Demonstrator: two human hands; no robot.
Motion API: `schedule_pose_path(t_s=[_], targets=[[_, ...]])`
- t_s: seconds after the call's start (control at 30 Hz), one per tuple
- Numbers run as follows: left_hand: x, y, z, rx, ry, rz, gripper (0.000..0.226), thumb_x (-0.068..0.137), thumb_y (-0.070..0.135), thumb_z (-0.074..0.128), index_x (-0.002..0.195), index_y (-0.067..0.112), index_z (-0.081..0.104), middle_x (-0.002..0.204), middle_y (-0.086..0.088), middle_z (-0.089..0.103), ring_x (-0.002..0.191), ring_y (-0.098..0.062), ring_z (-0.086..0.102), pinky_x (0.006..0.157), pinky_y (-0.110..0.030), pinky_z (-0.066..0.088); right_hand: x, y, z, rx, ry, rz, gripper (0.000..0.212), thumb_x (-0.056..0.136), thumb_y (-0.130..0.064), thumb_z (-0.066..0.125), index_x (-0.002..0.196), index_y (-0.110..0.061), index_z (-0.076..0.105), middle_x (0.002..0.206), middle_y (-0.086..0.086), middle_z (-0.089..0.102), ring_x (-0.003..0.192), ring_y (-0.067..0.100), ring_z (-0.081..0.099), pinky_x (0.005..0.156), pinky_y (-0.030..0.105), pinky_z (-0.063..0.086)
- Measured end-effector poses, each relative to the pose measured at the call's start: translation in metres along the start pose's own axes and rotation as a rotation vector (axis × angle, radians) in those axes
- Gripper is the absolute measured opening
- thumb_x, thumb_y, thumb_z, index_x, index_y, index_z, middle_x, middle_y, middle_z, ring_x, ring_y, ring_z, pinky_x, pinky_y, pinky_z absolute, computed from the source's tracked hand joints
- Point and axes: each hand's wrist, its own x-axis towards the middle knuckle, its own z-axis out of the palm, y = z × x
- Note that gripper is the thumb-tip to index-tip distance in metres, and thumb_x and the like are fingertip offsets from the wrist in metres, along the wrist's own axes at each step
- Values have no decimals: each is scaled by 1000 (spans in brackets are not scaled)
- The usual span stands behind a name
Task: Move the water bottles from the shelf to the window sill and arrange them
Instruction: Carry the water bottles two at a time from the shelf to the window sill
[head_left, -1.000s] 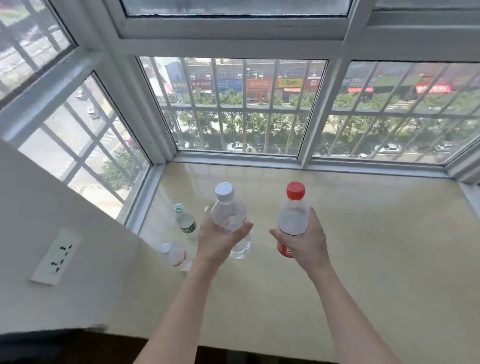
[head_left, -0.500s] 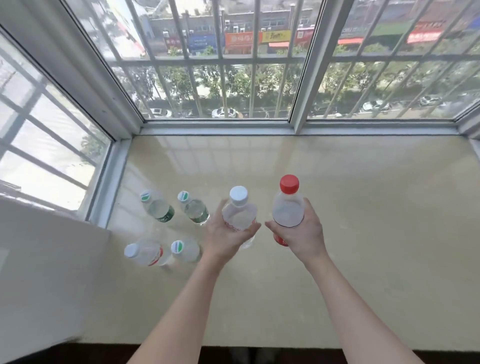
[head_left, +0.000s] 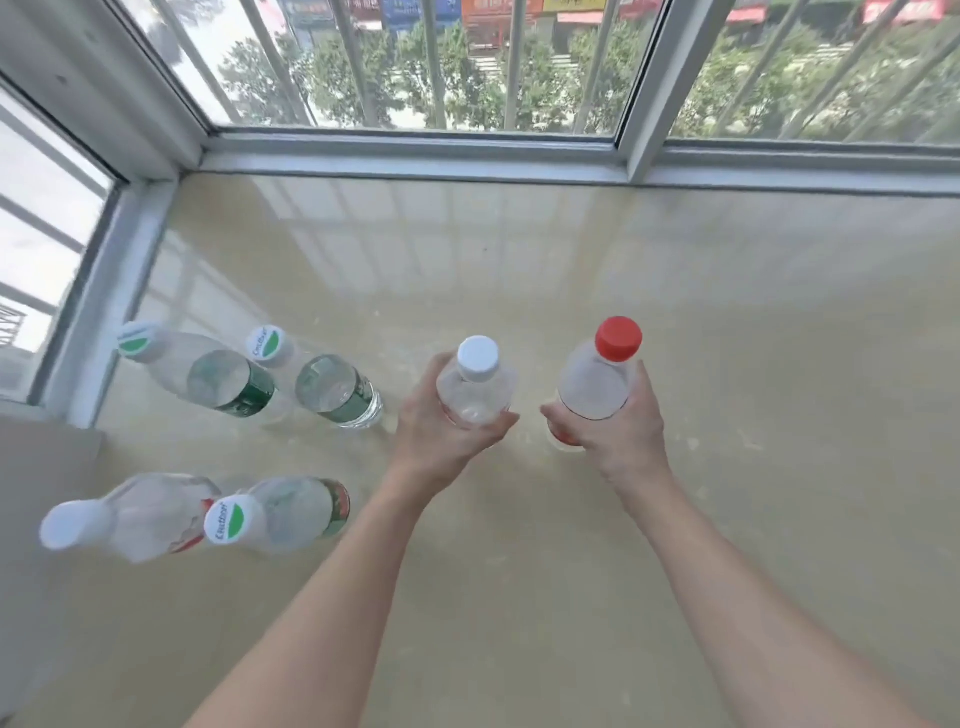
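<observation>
— So where are we now?
— Both hands have come lower over the window sill (head_left: 727, 312); four bottles stand at the frame's left. Our left hand (head_left: 441, 436) is wrapped around the white-capped bottle (head_left: 475, 387), our right hand (head_left: 618, 436) around the red-capped bottle (head_left: 597, 374).
— Meaning?
— We judge they're about to be set down, mid-frame.

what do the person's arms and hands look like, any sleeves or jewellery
Both arms are bare from the bottom edge of the picture up to the wrists, with no sleeve in view. The left hand and right hand wear no gloves, and no watch, bracelet or ring shows.
</observation>
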Motion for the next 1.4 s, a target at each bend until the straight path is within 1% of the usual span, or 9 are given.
schedule_pose_path(t_s=[0.13, 0.4, 0.5, 0.67, 0.77, 1.03, 1.2, 1.33, 1.4], targets=[[12, -9, 3, 27, -7, 6, 66, 57, 40, 89, 115, 35, 58, 106, 5, 71, 103, -23, 68, 92, -52, 54, 10, 12, 5, -16, 6, -47, 65, 59, -34, 92, 112, -32, 55, 103, -14, 64, 104, 16, 62, 88, 40, 54], [11, -18, 4, 39, 15, 22, 69, 57, 39, 89, 117, 24, 57, 105, 3, 70, 102, -23, 67, 91, -50, 54, 18, 29, 11, -21, -6, -58, 70, 54, -45, 91, 111, -28, 53, 102, -4, 67, 99, 25, 65, 86, 48, 55], [9, -25, 5, 75, 32, 7, 77, 53, 45, 88, 120, 26, 56, 105, 14, 69, 105, -16, 66, 94, -46, 54, 18, 46, 10, -49, -59, -6, 67, 54, -45, 92, 105, -18, 58, 98, 2, 72, 95, 28, 68, 84, 50, 55], [8, -29, 5, 95, 52, -13, 85, 49, 49, 86, 124, 22, 57, 103, 18, 70, 103, -8, 66, 95, -38, 54, 12, 57, 11, -111, -60, 28, 50, 61, -25, 92, 102, -19, 65, 97, -9, 73, 93, 9, 68, 79, 23, 51], [8, -28, 5, 99, 49, -6, 83, 49, 49, 85, 122, 21, 57, 101, 20, 69, 100, -6, 66, 92, -33, 54, 11, 57, 14, -128, -60, 34, 48, 61, -22, 92, 101, -20, 65, 95, -11, 72, 91, 7, 67, 74, 16, 48], [1, -31, 5, 114, 36, 4, 77, 49, 51, 85, 116, 24, 60, 96, 18, 69, 94, -5, 66, 84, -19, 52, 11, 55, 10, -198, -71, 65, 57, 59, -27, 93, 106, -27, 60, 100, -16, 69, 98, 10, 65, 84, 28, 50], [-5, -25, 2, 176, 25, 22, 83, 56, 29, 96, 125, 29, 50, 109, 16, 66, 102, -1, 61, 84, -10, 45, 4, 46, 4, -195, -94, 59, 59, 63, -20, 92, 111, -26, 58, 107, -9, 68, 105, 14, 63, 84, 27, 49], [-18, 1, -12, 282, 5, 94, 105, 61, 26, 94, 145, 36, 32, 131, 27, 49, 119, 18, 42, 94, -1, 31, -7, 27, -15, -335, -141, 41, 75, 59, -46, 86, 124, -29, 54, 118, -8, 60, 113, 11, 54, 90, 30, 45], [-25, 19, -21, 397, 29, 137, 107, 64, 28, 92, 150, 32, 28, 140, 18, 48, 127, 4, 43, 102, -16, 33, -18, 7, -31, -500, -176, 10, 85, 57, -58, 73, 132, -25, 50, 120, -4, 54, 114, 16, 51, 89, 33, 44]])
